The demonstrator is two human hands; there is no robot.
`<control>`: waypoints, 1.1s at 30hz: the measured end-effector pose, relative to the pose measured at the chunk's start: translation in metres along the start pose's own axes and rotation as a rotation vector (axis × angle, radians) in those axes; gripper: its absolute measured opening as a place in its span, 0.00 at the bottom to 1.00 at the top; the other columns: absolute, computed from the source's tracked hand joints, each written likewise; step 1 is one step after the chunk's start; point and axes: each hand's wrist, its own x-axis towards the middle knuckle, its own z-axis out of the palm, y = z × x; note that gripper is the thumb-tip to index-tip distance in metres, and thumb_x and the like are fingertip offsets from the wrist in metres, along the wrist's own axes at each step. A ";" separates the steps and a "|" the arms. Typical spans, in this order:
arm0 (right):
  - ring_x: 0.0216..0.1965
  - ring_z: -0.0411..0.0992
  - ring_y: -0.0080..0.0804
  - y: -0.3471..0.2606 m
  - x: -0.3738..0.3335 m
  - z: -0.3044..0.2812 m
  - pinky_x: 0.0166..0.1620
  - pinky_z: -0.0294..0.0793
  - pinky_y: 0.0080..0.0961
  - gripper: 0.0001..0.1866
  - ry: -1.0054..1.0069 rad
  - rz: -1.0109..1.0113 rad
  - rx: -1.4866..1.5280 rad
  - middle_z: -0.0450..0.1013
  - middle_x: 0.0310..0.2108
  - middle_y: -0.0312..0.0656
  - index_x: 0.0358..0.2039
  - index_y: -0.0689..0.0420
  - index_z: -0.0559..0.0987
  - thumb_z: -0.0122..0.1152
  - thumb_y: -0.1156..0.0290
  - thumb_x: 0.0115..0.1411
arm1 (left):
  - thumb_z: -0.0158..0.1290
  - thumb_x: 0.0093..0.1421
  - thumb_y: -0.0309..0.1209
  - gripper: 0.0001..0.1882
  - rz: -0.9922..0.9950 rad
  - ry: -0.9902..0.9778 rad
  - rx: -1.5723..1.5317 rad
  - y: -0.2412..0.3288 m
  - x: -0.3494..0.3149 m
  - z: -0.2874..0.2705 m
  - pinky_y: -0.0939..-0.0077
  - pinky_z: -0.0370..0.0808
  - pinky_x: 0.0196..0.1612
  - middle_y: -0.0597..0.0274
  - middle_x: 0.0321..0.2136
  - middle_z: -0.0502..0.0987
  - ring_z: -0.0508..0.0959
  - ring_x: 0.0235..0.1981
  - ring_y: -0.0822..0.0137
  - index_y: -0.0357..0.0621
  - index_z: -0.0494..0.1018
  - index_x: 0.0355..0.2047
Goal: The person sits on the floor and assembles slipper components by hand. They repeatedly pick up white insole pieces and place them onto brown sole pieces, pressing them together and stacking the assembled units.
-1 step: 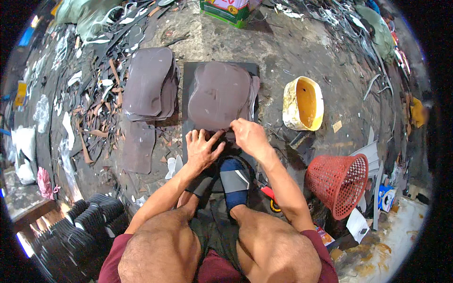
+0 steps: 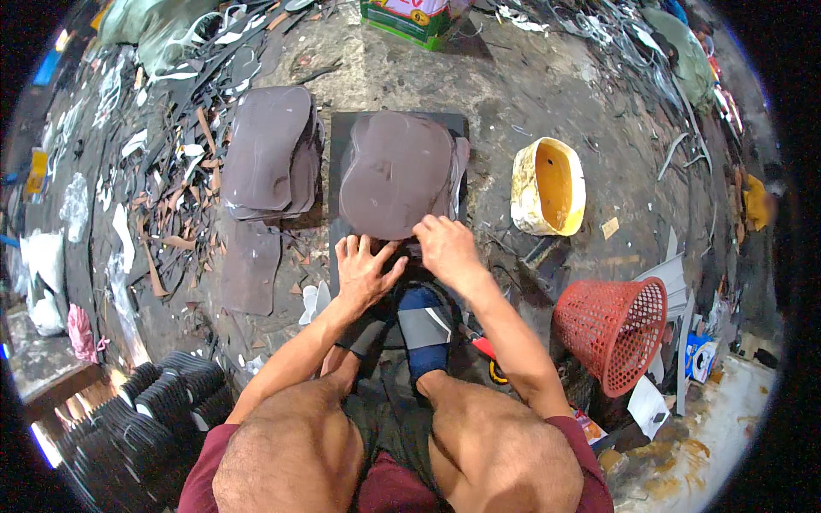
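A stack of brown sole-shaped sheets [image 2: 398, 171] lies on a dark square board [image 2: 342, 132] in front of me. At its near edge, my left hand [image 2: 368, 272] rests with fingers spread, the fingertips on the board's near side. My right hand [image 2: 446, 250] is closed beside it, thumb and fingers bent together at the stack's near right corner. Whatever is between those fingers is hidden. To the left stands a second stack of brown sheets [image 2: 267, 150], with a single brown piece [image 2: 252, 272] lying flat below it.
A cut-open yellow container [image 2: 522, 192] stands to the right, with a red perforated basket [image 2: 590, 329] tipped nearer me. Brown and white scraps [image 2: 180, 205] litter the left floor. Stacked black soles [image 2: 128, 436] sit at lower left. A green box [image 2: 402, 26] is at the far edge.
My right hand has shifted slightly left along the near edge of the stack. The near edge of the top brown sheet sits a little closer to me. My left hand has barely moved.
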 end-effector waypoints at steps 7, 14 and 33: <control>0.48 0.74 0.40 -0.003 -0.012 0.016 0.52 0.70 0.39 0.20 0.217 -0.059 -0.040 0.75 0.43 0.41 0.51 0.56 0.80 0.61 0.59 0.63 | 0.67 0.57 0.44 0.24 -0.973 0.204 -0.695 -0.050 0.036 0.009 0.63 0.73 0.49 0.54 0.41 0.76 0.76 0.45 0.56 0.36 0.79 0.42; 0.57 0.72 0.36 0.005 0.018 0.017 0.61 0.71 0.32 0.26 0.627 0.670 1.109 0.73 0.59 0.44 0.60 0.63 0.75 0.68 0.67 0.64 | 0.63 0.55 0.15 0.38 -0.682 0.185 -1.188 0.005 0.066 -0.011 0.64 0.75 0.53 0.52 0.53 0.72 0.75 0.51 0.60 0.48 0.53 0.59; 0.75 0.43 0.63 -0.018 -0.028 -0.087 0.74 0.41 0.60 0.65 0.826 0.323 0.349 0.40 0.75 0.60 0.76 0.47 0.47 0.81 0.71 0.43 | 0.57 0.51 0.10 0.24 -0.011 -0.137 -0.792 -0.010 0.082 -0.143 0.66 0.78 0.47 0.57 0.47 0.78 0.80 0.42 0.62 0.38 0.73 0.49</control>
